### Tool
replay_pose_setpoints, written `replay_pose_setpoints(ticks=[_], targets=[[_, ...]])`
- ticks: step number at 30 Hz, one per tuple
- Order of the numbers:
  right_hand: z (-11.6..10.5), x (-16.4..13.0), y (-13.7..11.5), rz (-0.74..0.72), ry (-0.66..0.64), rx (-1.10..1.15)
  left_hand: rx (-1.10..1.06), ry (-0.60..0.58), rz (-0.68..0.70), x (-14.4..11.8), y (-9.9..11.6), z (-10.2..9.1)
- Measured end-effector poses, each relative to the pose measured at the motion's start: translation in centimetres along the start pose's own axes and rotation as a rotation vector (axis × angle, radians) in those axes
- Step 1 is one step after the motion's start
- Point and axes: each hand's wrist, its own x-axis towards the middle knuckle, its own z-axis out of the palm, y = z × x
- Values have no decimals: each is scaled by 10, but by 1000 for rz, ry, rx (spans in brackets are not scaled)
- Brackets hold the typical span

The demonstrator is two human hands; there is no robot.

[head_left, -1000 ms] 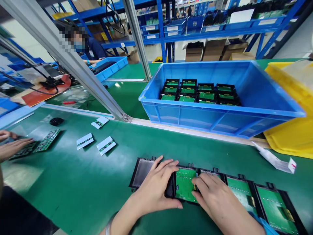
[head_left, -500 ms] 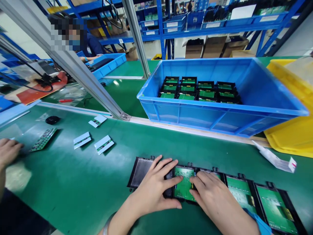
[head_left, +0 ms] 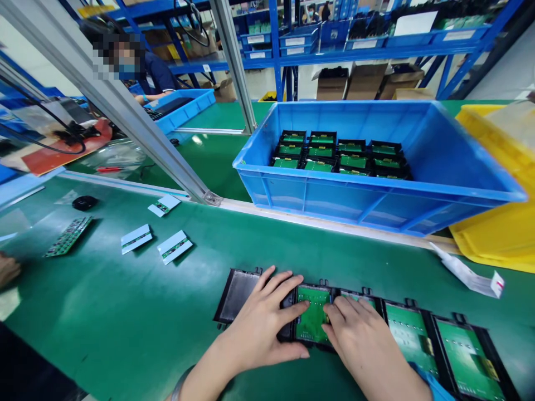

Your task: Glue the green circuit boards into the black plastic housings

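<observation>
Green matting covers the long work table [head_left: 125, 312] front to back. Biggest thing on it: deep blue plastic crate [head_left: 376, 195], sitting behind a pale strip across the table, w/ two rows of small black-framed green boards [head_left: 338, 159] packed in the bottom. Yellow plastic bin [head_left: 497, 234] touches the crate's right side, partly cut off by the frame edge. Slanted grey aluminium post [head_left: 125, 120] runs down from top left to a foot near the crate's left corner.

Near edge: row of black plastic trays w/ green circuit boards [head_left: 418, 340] lying flat, side by side, approx. centre to bottom right; leftmost tray [head_left: 236, 289] shows no green board. Left hand [head_left: 263, 328] lies flat over the join betw. that tray and the next one, fingers spread, thumb along the near edge. Right hand [head_left: 363, 345] sits just beside it, fingers close together, tips pressing down on the green board [head_left: 311, 320] in the second tray; the two hands nearly touch over it.

Smaller bits: three white cards [head_left: 161, 234] w/ narrow green strips, well left of the trays; bare green board strip [head_left: 69, 236] further left; white folded paper label [head_left: 470, 273] in front of the yellow bin. Another person's hand [head_left: 6, 270] at the far left edge.
</observation>
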Motion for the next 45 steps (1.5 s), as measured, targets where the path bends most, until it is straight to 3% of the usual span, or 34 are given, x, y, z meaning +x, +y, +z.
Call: replay_pose_setpoints(ticks=[8, 18, 39, 45], targets=[[-6, 2, -6, 27, -24, -28, -34, -5, -41, 2, 5, -4], [-9, 4, -7, 34, -18, -52, -182, 89, -266, 20, 19, 5], [-5, 1, -5, 4, -69, -72, -88, 103, -236, 18, 16, 14], [-9, -1, -12, -6, 48, -39, -49, 107, -230, 17, 17, 14]])
